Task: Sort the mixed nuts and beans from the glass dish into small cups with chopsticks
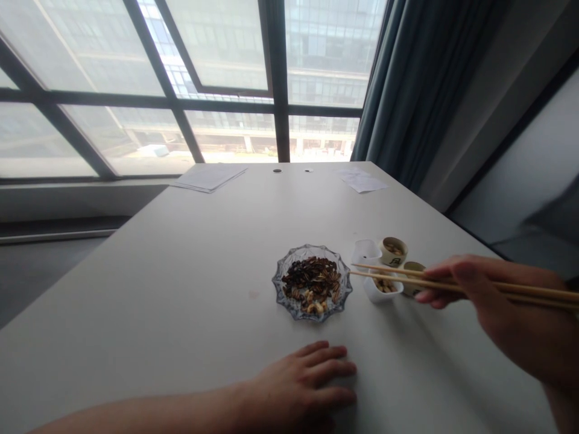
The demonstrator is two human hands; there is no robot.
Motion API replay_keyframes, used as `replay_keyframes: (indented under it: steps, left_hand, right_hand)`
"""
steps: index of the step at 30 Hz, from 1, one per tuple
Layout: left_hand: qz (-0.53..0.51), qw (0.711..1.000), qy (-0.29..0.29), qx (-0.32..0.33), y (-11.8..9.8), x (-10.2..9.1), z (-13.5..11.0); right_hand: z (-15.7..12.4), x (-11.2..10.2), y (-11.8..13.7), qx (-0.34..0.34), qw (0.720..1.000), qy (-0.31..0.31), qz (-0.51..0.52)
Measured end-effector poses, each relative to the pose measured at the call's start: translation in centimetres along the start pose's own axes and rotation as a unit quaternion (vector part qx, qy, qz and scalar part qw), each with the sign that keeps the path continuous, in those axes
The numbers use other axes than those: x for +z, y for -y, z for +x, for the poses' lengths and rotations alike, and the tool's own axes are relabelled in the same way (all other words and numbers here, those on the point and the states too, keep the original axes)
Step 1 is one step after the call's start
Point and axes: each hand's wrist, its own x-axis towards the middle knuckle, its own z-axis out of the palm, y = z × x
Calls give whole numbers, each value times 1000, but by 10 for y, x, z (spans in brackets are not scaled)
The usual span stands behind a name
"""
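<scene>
My right hand [488, 307] comes in from the right and is shut on a pair of wooden chopsticks [389, 275]. Their tips point left, passing above a small white cup [383, 288] holding nuts and ending beside the rim of a scalloped glass dish [278, 280]. Nothing shows between the tips. The dish holds a heap of dark seeds and pale nuts. Two more small cups with printed sides [393, 251] stand behind, and a clear plastic cup [366, 253] sits by the dish. My left hand [307, 380] lies flat on the table, fingers apart, near the dish and touching nothing else.
The pale table [158, 301] runs to a far edge at a large window [136, 90], with a curtain [420, 78] at the right. Two sheets of paper [210, 178] lie near the far edge, with another [362, 181] to the right.
</scene>
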Motion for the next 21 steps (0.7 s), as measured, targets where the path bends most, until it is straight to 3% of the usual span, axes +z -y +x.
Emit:
replay_keyframes:
  steps: [4,7,11,16,21]
  left_hand:
    - [4,1000,-4,1,2,4,0]
    - [-3,1000,-6,4,3,6,-1]
    - [-6,1000,-3,5,3,6,-2]
    - [-4,1000,-6,8,4,6,-2]
    - [-7,1000,-7,7,3,5,-2]
  right_hand:
    - [1,29,-5,-18,986,160,33]
    - [5,45,-11,15,977,208,39]
    - [6,58,-12,66,975,209,35]
    - [3,66,-9,70,978,191,49]
    - [3,45,3,48,991,111,54]
